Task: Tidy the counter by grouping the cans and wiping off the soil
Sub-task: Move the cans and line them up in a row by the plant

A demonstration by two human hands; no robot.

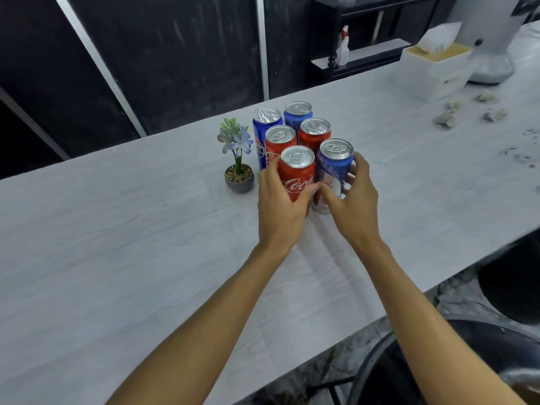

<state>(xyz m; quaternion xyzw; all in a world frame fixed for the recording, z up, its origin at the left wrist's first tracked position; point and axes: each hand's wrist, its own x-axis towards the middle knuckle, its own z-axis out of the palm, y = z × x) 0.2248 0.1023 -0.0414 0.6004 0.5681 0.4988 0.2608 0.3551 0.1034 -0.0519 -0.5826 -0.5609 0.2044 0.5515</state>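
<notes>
left hand (277,209) around red can (295,179), right hand (356,206) around blue can (334,168) (upright, side by side)

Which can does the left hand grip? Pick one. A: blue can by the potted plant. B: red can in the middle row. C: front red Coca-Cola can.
C: the left hand curls round the front red Coca-Cola can; the right hand holds the blue can beside it.
</notes>
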